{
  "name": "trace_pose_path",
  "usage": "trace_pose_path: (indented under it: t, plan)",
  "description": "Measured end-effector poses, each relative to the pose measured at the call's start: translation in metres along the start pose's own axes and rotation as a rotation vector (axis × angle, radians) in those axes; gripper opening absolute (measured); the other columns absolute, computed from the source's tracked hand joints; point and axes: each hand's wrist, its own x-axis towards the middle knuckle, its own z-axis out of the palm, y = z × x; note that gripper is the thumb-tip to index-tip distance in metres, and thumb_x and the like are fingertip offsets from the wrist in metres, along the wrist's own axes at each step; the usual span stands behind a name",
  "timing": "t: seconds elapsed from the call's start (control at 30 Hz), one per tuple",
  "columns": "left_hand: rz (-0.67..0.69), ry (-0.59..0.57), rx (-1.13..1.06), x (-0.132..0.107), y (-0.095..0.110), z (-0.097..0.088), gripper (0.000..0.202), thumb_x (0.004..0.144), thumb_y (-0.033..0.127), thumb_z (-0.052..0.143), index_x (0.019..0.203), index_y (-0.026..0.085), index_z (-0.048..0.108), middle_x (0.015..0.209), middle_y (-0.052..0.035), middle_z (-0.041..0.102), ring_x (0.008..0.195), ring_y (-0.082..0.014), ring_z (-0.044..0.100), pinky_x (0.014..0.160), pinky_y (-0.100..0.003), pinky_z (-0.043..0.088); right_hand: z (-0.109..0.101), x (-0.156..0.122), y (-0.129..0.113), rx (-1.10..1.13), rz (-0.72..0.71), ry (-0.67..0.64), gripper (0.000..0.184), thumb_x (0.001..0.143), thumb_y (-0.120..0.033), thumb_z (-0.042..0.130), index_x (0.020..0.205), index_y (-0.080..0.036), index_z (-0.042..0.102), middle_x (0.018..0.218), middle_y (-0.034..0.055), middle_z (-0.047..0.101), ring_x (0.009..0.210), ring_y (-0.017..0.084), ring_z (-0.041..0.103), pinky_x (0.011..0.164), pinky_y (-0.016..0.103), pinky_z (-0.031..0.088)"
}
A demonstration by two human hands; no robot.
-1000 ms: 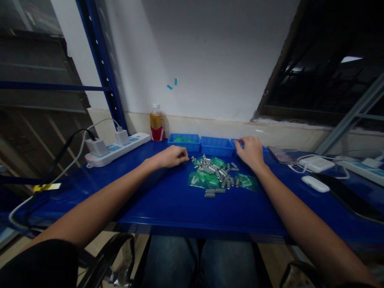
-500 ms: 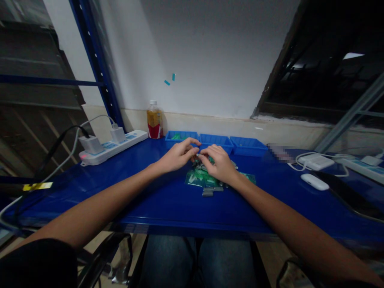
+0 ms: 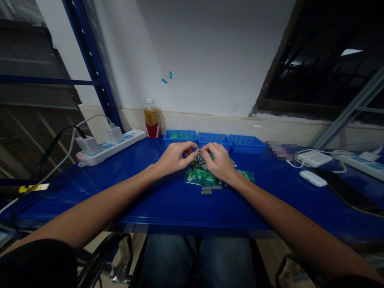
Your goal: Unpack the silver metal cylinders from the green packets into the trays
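Observation:
My left hand point(image 3: 174, 157) and my right hand point(image 3: 220, 161) meet above a heap of small silver metal pieces point(image 3: 207, 189) lying on green plastic bags point(image 3: 195, 177) on the blue table point(image 3: 168, 204). Both hands pinch one small silver piece point(image 3: 198, 151) between their fingertips. My right hand covers much of the heap. Just behind my hands stand three shallow blue trays: the left tray point(image 3: 179, 136) holds green bits, the middle tray point(image 3: 215, 139) and the right tray point(image 3: 247, 144) show no contents.
A white power strip point(image 3: 108, 146) with plugged chargers and cables lies at the left. A drink bottle point(image 3: 152, 120) stands by the wall. To the right lie a phone point(image 3: 280, 151), white chargers point(image 3: 313, 159), a white case point(image 3: 313, 178) and a dark flat device point(image 3: 348, 192).
My right hand came from the right tray to the heap. My left hand rose from the table to meet it. Both now pinch one small piece together.

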Motion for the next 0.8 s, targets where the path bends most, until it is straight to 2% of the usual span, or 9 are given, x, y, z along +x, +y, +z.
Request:
trace_pose_path:
  t: [0.07,0.13,0.3,0.4,0.5,0.57,0.67,0.8]
  plan:
    - [-0.084,0.009,-0.067,0.001,-0.001,0.002,0.029,0.088,0.036,0.047,0.091,0.012,0.062,0.071,-0.0025,0.064,0.061,-0.0120,0.056,0.058,-0.023,0.043,-0.002,0.000,0.001,-0.003,-0.010,0.018,0.015,0.090,-0.030,0.047,0.093,-0.019,0.055,0.077,0.0039,0.061,0.075,0.020,0.055,0.071,0.032,0.036]
    - [-0.131,-0.024,-0.141,0.001,-0.002,0.003,0.031,0.089,0.037,0.044,0.089,0.012,0.062,0.071,-0.0021,0.063,0.061,-0.0123,0.056,0.059,-0.023,0.043,-0.003,0.000,0.001,-0.030,-0.062,0.006,0.018,0.089,-0.029,0.049,0.102,-0.019,0.054,0.082,0.0051,0.061,0.078,0.021,0.056,0.072,0.033,0.036]
    - [-0.135,-0.097,-0.264,0.001,-0.006,0.008,0.036,0.091,0.041,0.040,0.082,0.013,0.060,0.068,-0.0008,0.059,0.064,-0.0133,0.055,0.063,-0.025,0.044,-0.002,0.002,0.001,-0.136,-0.153,-0.041,0.015,0.092,-0.025,0.045,0.096,-0.018,0.058,0.083,0.0065,0.062,0.080,0.021,0.055,0.071,0.032,0.035]
    - [-0.089,-0.112,-0.182,0.001,-0.020,0.012,0.035,0.094,0.038,0.036,0.094,0.014,0.061,0.082,-0.0041,0.063,0.077,-0.0160,0.058,0.074,-0.029,0.046,-0.008,0.007,0.012,-0.167,-0.138,-0.021,0.017,0.092,-0.027,0.045,0.092,-0.018,0.059,0.082,0.0062,0.062,0.079,0.021,0.055,0.071,0.032,0.035]
    - [0.014,-0.110,0.067,0.000,-0.048,0.017,0.032,0.092,0.030,0.042,0.118,0.016,0.056,0.109,-0.0096,0.059,0.102,-0.0212,0.054,0.093,-0.037,0.040,-0.020,0.011,0.044,-0.237,-0.023,0.077,0.021,0.091,-0.030,0.045,0.083,-0.018,0.060,0.079,0.0067,0.061,0.078,0.021,0.054,0.072,0.033,0.036]
    - [0.046,-0.174,0.157,0.000,-0.068,0.020,0.034,0.089,0.025,0.047,0.120,0.017,0.055,0.112,-0.0106,0.057,0.106,-0.0224,0.051,0.095,-0.039,0.039,-0.031,0.009,0.075,-0.317,0.108,0.157,0.022,0.089,-0.030,0.046,0.079,-0.017,0.061,0.078,0.0078,0.060,0.077,0.022,0.054,0.073,0.033,0.037]
    - [0.032,-0.235,0.144,0.000,-0.086,0.022,0.023,0.086,0.024,0.052,0.105,0.019,0.063,0.106,-0.0080,0.060,0.102,-0.0222,0.052,0.094,-0.040,0.038,-0.042,-0.001,0.120,-0.456,0.318,0.177,0.021,0.085,-0.030,0.050,0.077,-0.016,0.062,0.079,0.0098,0.061,0.081,0.024,0.053,0.074,0.034,0.038]
    - [-0.012,-0.196,0.078,0.000,-0.083,0.020,0.012,0.081,0.026,0.058,0.087,0.018,0.064,0.094,-0.0065,0.063,0.094,-0.0218,0.054,0.090,-0.040,0.040,-0.045,-0.016,0.152,-0.578,0.535,0.080,0.024,0.084,-0.033,0.050,0.079,-0.015,0.065,0.086,0.0134,0.063,0.087,0.028,0.051,0.075,0.037,0.037]
